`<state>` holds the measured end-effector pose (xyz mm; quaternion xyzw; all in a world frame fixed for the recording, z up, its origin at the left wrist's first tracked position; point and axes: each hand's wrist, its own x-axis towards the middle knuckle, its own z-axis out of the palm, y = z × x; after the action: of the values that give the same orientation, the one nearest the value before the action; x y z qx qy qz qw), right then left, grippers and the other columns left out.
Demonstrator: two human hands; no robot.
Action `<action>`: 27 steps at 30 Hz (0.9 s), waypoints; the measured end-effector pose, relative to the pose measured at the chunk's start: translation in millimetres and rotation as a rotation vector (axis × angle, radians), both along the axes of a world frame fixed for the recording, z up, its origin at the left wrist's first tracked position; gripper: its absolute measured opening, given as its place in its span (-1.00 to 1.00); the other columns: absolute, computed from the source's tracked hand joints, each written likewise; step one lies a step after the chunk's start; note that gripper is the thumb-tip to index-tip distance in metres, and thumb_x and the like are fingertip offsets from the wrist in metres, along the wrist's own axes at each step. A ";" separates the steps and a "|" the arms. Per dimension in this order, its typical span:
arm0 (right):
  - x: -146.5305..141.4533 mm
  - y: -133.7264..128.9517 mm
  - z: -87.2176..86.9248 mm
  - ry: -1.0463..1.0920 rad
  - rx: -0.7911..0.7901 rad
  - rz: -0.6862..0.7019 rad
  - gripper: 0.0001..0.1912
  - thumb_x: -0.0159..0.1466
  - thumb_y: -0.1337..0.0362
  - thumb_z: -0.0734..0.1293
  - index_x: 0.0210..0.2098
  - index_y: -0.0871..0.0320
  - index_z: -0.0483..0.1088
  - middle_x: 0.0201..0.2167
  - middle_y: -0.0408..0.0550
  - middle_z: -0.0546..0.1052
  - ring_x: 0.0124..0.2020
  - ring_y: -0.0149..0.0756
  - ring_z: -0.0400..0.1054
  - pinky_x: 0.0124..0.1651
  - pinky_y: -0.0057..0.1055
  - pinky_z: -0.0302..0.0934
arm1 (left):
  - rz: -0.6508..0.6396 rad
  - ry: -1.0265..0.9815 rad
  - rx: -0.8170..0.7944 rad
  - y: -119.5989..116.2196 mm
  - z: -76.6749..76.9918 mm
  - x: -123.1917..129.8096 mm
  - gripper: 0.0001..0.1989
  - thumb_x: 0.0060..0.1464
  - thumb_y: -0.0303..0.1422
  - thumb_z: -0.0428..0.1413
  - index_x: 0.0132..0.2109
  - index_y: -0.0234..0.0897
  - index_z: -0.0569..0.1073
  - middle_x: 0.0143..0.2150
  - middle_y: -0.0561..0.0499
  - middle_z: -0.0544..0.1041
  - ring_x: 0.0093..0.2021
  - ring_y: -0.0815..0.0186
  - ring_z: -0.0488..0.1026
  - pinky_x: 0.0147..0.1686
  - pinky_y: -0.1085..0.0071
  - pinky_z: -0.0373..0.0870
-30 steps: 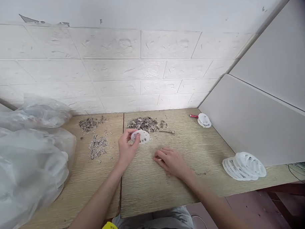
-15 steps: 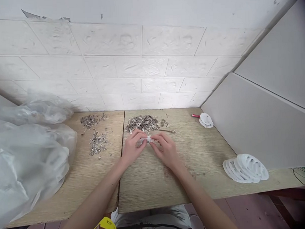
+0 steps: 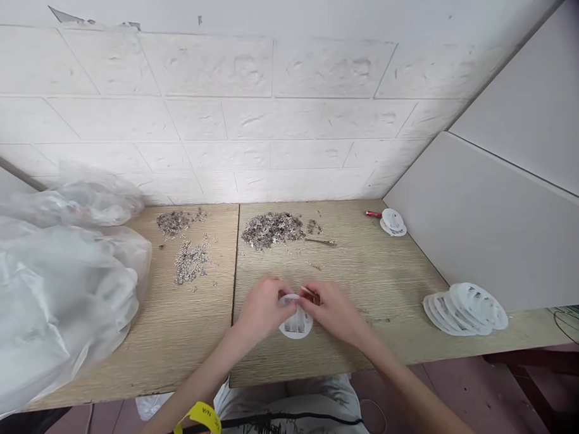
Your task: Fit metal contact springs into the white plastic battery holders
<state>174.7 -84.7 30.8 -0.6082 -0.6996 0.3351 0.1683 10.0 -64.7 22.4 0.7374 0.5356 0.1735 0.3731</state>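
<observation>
- Two bare hands, the left hand [image 3: 262, 310] and the right hand [image 3: 339, 311], meet at a white disc [image 3: 296, 326] near the front edge of the tabletop [image 3: 367, 274].
- Left fingers: narrow, pinching the disc at its upper left edge.
- Right fingers: drawn close together at the disc's upper right edge; whether they grip it cannot be told. A thin pale edge shows among them, its nature unclear.
- Disc position: between the hands, its lower part exposed, with greyish marks on its face.
- Beyond the hands: a heap of small metallic parts [image 3: 273, 229], with a thin tool [image 3: 321, 242] just beside it on the right.
- Left side: two piles of small parts, a rear pile [image 3: 172, 223] and a front pile [image 3: 190, 262], beside a large plastic bag [image 3: 55, 307].
- Right side: overlapping white discs [image 3: 465, 309]; farther back, a red object [image 3: 373, 213] touching a smaller disc group [image 3: 393, 222].
</observation>
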 end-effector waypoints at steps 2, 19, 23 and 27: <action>2.0 -1.9 -1.2 0.045 -0.133 -0.021 -0.77 0.11 0.37 0.24 -0.62 0.17 0.11 -0.66 -0.24 0.17 -0.57 -0.46 0.04 -0.49 -0.44 -0.17 | -0.062 0.061 -0.044 -1.7 1.5 0.6 -0.88 -0.12 -0.43 0.11 -0.43 -0.29 0.56 -0.49 0.02 0.39 -0.44 0.35 0.27 -0.44 0.43 0.07; 3.1 20.1 1.1 0.149 -0.438 -0.058 -0.92 -0.07 0.44 0.30 -0.65 0.21 0.34 -0.70 -0.19 0.35 -0.57 -0.42 0.18 -0.49 -0.45 -0.04 | -0.206 0.208 -0.200 18.6 13.4 5.6 -0.84 -0.18 -0.41 0.12 -0.39 -0.23 0.57 -0.47 0.07 0.53 -0.43 0.32 0.40 -0.49 0.45 0.12; 2.1 17.1 -0.3 0.141 -0.395 -0.075 -0.92 -0.07 0.46 0.28 -0.64 0.21 0.31 -0.68 -0.19 0.34 -0.55 -0.42 0.18 -0.49 -0.46 -0.06 | -0.185 0.217 -0.187 16.3 13.0 6.9 -0.87 -0.19 -0.43 0.13 -0.40 -0.23 0.55 -0.46 0.06 0.52 -0.41 0.30 0.40 -0.48 0.44 0.10; -1.0 2.3 -8.3 0.090 -0.215 -0.104 -0.84 -0.03 0.46 0.25 -0.64 0.17 0.15 -0.66 -0.22 0.24 -0.54 -0.42 0.11 -0.50 -0.45 -0.14 | -0.151 0.221 -0.049 4.2 7.2 6.6 -0.90 -0.10 -0.41 0.12 -0.36 -0.23 0.50 -0.36 0.01 0.50 -0.34 0.25 0.40 -0.45 0.41 0.05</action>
<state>173.7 -82.4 22.6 -0.6424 -0.6191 0.4260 0.1505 16.6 -60.5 29.6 0.7810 0.5205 0.0493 0.3416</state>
